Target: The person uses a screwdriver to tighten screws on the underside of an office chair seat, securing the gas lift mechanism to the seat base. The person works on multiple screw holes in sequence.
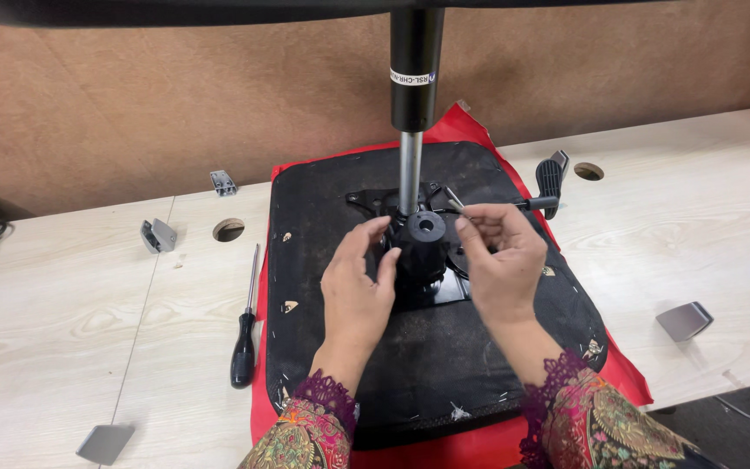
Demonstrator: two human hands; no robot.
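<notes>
A pale wood-grain table (54, 330) stands against a brown fibreboard wall (132, 95).

My one camera sits on my head, looking steeply down and forward, close over my hands (427, 269) and the table (54, 313), toward the wall (132, 104).

Open tabletop (54, 347) far left & right of seat underside (444, 373). Screwdriver (245, 334) lying just left of seat edge. Grey metal brackets (684, 320) scattered on both sides. Gas-lift column (412, 113) upright over centre, blocking approach from behind. Lever handle (549, 178) sticking out rear right. Cable holes (228, 229) in tabletop.
</notes>
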